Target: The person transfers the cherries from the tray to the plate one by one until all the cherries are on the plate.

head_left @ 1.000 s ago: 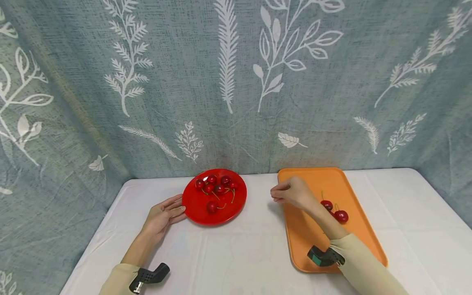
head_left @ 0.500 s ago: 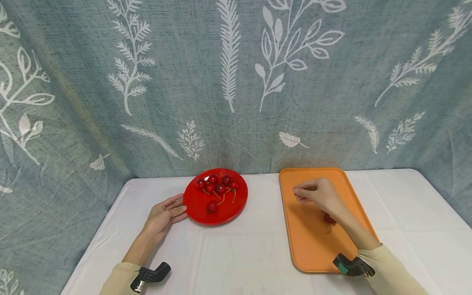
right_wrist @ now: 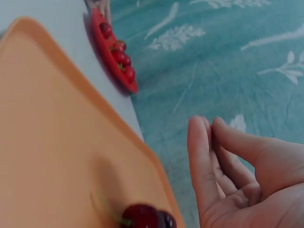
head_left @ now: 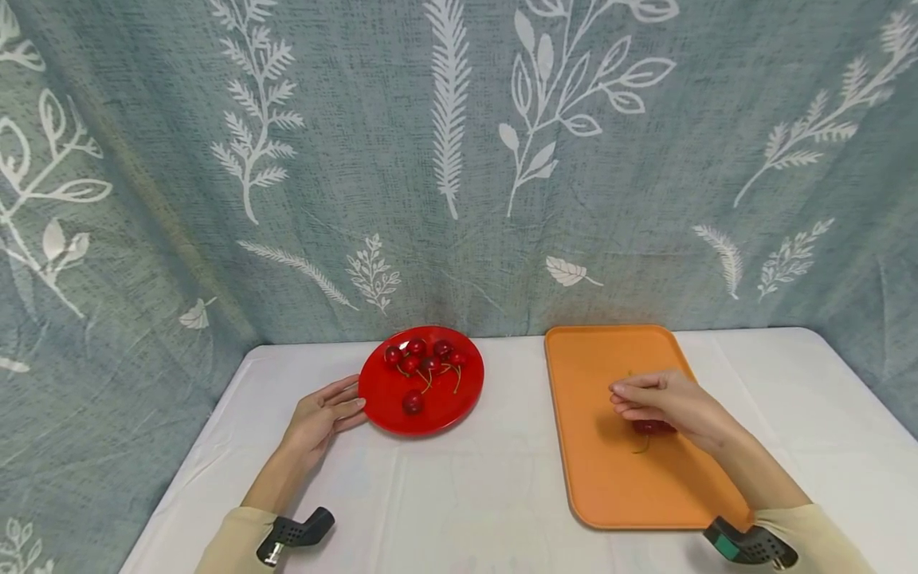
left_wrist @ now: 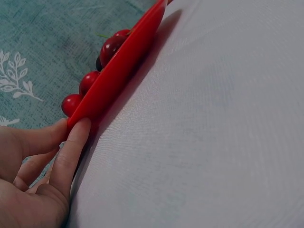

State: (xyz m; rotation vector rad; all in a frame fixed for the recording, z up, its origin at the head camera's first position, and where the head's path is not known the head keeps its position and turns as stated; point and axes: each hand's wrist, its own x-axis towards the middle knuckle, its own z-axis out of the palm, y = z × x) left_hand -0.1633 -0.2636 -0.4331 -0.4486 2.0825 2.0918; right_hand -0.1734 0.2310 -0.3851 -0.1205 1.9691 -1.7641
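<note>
At the left edge of a red plate (head_left: 437, 418), my left hand (head_left: 315, 422) pinches the rim, thumb over it and fingers against its outer side in the left wrist view. Several cherries (head_left: 430, 364) with green stems lie in a group toward the plate's far side, and a single cherry (head_left: 413, 402) lies nearer the front. My right hand (head_left: 667, 405) is over the orange tray (head_left: 595, 478), fingertips close to the thumb tip and nothing between them. Below it on the tray lie dark red cherries (right_wrist: 142, 216), partly hidden by the hand in the head view.
A white cloth (head_left: 459, 494) covers the table, with the plate left of the tray. Behind the table hangs a blue-green curtain (head_left: 344, 159) with white leaf prints. Each wrist wears a black camera mount (head_left: 294, 536).
My right hand has moved right and slightly toward me, from the tray's left edge to above its cherries. The front cherry's stem has shifted on the plate. My left hand stays at the rim.
</note>
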